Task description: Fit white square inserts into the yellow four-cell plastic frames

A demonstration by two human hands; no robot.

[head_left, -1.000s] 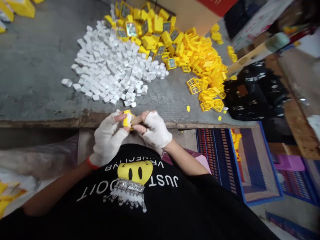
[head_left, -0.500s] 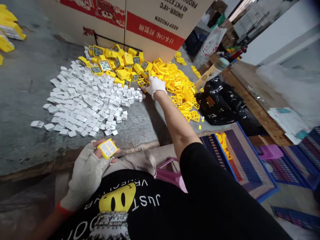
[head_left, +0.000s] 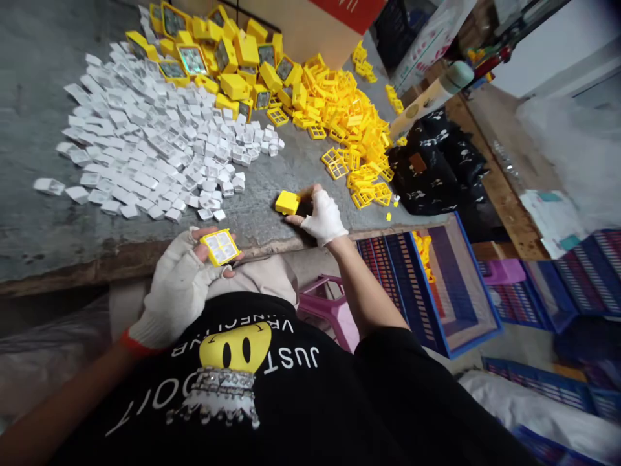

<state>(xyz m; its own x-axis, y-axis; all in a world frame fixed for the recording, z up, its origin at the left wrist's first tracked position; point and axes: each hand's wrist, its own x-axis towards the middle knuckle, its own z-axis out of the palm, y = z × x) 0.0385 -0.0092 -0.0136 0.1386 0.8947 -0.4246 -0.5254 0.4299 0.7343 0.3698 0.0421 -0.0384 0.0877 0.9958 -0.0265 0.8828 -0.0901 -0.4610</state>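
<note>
My left hand [head_left: 182,275], in a white glove with bare fingertips, grips a yellow frame [head_left: 220,247] with white pieces filling its grid. It is just in front of the table's front edge. Over the table near that edge, my right hand [head_left: 323,217], gloved the same way, pinches a small yellow plastic box [head_left: 288,202] between thumb and fingers. White plastic pieces [head_left: 155,129] are heaped at the left. Yellow boxes [head_left: 235,55], some with shiny silvery faces, are piled behind them. To the right spreads a heap of yellow grid frames [head_left: 349,113].
A cardboard carton [head_left: 310,29] stands behind the piles. On the right are a bottle [head_left: 431,97] and a black patterned bag [head_left: 427,168]. Below the table edge are a blue-rimmed basket [head_left: 473,304] and a pink stool [head_left: 334,304].
My right hand has come back from the yellow piles towards the table's front edge, bringing a yellow box. My left hand still grips the filled frame. The camera view has tilted down.
</note>
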